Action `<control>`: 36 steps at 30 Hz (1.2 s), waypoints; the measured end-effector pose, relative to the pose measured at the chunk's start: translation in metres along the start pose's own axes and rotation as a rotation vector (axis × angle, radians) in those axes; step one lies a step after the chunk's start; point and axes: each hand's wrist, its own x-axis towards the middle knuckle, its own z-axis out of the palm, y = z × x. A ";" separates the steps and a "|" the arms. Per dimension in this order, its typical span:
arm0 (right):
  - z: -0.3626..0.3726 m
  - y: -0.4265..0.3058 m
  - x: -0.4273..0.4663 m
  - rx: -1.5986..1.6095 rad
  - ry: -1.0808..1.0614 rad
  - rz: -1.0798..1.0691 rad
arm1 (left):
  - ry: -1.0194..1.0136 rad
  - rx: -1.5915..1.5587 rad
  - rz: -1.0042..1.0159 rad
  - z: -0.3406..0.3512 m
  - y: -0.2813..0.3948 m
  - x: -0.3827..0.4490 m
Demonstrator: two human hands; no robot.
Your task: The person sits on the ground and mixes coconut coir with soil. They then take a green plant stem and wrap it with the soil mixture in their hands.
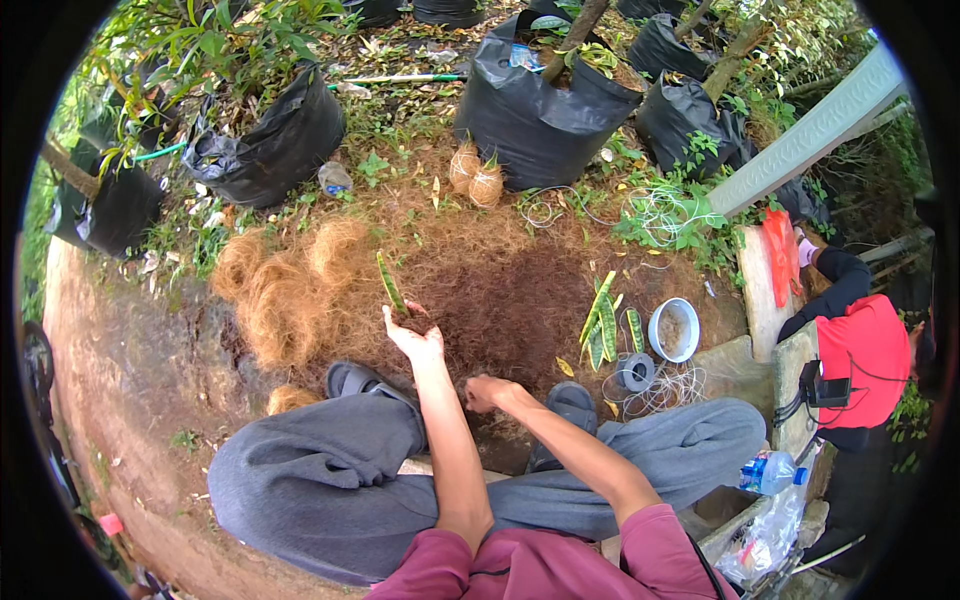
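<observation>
Cupped upward, my left hand (417, 337) holds a snake plant cutting (391, 283) upright in a clump of dark soil (417, 321). My right hand (491, 393) is low over the near edge of the dark soil pile (499, 315), between my sandals; its fingers are curled, and whether they hold soil is hidden. Tan coconut fibre (289, 300) lies in loose heaps to the left. Several variegated snake plant leaves (601, 322) rest on the ground to the right, near a white bowl (674, 330) and a grey spool (635, 373).
Two fibre-wrapped balls (486, 186) bound with string sit against a large black grow bag (536, 112). Tangled string (664, 390) lies beside my right foot. A person in a red shirt (859, 360) sits at the right. A plastic bottle (772, 472) is by my right knee.
</observation>
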 end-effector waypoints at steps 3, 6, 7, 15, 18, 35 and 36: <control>-0.004 0.029 -0.015 0.017 0.157 0.006 | 0.005 -0.014 -0.033 0.000 -0.005 0.001; -0.009 0.047 -0.022 0.032 0.529 -0.070 | 0.027 0.018 -0.012 0.000 -0.010 -0.001; -0.015 0.053 -0.022 0.098 0.468 -0.065 | 0.001 0.019 -0.021 -0.001 -0.010 -0.003; -0.022 0.086 -0.041 -0.085 0.012 0.255 | 0.005 0.021 -0.028 0.001 -0.012 -0.007; -0.021 0.094 -0.042 0.033 0.216 0.183 | 0.001 0.035 -0.008 -0.001 -0.013 -0.006; -0.022 0.089 -0.050 0.207 -0.067 0.143 | -0.026 0.004 -0.039 -0.004 -0.016 -0.006; -0.011 0.088 -0.046 0.195 0.037 0.087 | 0.001 0.002 -0.027 -0.004 -0.016 -0.006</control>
